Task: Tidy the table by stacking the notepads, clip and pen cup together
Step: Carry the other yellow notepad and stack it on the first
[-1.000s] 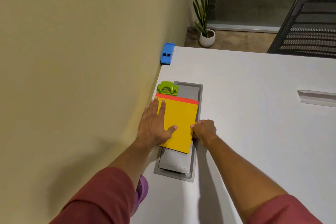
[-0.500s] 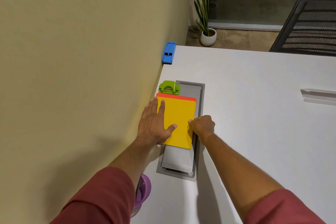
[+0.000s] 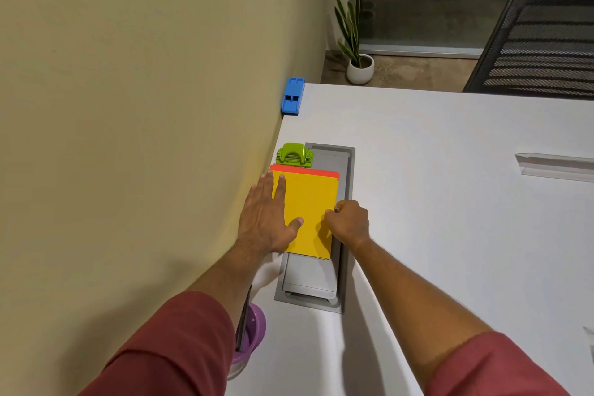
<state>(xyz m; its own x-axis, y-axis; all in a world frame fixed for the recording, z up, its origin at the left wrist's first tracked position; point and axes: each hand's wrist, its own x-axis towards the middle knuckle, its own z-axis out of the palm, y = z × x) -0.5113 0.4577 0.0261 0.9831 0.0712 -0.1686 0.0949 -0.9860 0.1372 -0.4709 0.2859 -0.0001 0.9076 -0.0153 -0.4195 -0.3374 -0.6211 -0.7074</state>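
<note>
Flatly, left hand (image 3: 266, 219) presses the smooth, rectangular yellow notepad (image 3: 308, 212).

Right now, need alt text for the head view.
A person's left hand presses flat on a yellow notepad stacked over a red one, while the right hand grips its right edge. The stack lies on a white table by a yellow wall, below a green clip.

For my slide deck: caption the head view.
Left hand flat on yellow notepad, right hand at its edge, green clip beyond.
</note>
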